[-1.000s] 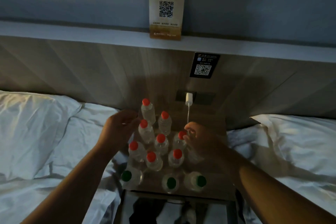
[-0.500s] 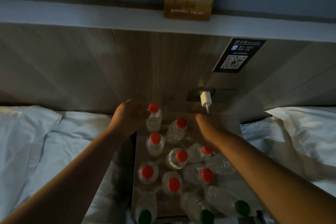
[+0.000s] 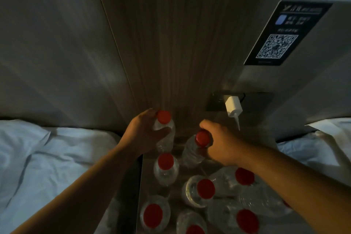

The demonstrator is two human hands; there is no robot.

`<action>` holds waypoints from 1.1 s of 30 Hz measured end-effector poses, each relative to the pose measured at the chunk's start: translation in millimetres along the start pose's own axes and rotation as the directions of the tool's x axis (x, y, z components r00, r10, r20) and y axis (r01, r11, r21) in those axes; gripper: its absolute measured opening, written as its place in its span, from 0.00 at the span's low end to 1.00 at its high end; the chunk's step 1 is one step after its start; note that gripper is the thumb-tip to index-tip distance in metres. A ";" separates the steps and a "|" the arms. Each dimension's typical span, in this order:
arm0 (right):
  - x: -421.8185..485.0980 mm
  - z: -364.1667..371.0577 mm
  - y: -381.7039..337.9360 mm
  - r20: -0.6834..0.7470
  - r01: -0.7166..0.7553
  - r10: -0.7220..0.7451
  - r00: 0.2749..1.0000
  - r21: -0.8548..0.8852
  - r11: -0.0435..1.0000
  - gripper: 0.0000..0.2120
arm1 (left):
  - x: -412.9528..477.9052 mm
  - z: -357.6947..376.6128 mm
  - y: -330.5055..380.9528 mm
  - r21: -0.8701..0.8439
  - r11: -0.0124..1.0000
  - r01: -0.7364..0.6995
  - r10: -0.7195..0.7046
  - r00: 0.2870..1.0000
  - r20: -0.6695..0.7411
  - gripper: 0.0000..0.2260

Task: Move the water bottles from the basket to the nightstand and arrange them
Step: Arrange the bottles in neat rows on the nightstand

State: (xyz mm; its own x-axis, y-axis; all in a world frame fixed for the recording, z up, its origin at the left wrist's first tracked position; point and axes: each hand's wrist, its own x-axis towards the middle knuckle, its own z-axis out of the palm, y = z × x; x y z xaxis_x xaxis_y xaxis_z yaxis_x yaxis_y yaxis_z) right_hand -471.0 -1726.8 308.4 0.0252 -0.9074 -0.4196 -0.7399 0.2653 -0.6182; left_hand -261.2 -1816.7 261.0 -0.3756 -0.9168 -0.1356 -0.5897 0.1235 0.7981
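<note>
Several clear water bottles with red caps stand on the narrow nightstand (image 3: pixel 176 150) between two beds. My left hand (image 3: pixel 144 133) is wrapped around the rear left bottle (image 3: pixel 165 129), close to the wooden headboard. My right hand (image 3: pixel 220 142) grips the neck of the rear right bottle (image 3: pixel 191 152), just below its red cap. Behind these hands stand more upright bottles, such as one (image 3: pixel 166 169) in the left column and one (image 3: pixel 201 190) in the middle. My right forearm hides part of the bottles on the right. No basket is in view.
A white charger (image 3: pixel 233 107) with a hanging cable is plugged into a wall socket right above my right hand. White bedding lies on the left (image 3: pixel 47 157) and right (image 3: pixel 322 138). A dark QR sign (image 3: pixel 284 32) is on the panel. The light is dim.
The view has moved closer and lower over the nightstand. My left hand has closed on the rear left bottle, and my right hand has taken hold of the rear right bottle's neck.
</note>
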 end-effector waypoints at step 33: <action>83.5 33.3 -18.3 -0.214 -0.071 0.117 0.970 0.213 0.975 0.21 | 25.4 14.9 -58.2 -0.068 0.997 0.022 -0.036 0.975 -0.217 0.26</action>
State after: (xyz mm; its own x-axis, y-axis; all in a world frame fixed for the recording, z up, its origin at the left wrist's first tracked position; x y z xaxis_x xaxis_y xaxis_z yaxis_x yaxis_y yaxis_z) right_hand -432.9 -1796.6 262.6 -0.2063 -0.9187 -0.3369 -0.5800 0.3921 -0.7141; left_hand -247.0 -1841.6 202.4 -0.1898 -0.9812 -0.0335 -0.5480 0.0776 0.8328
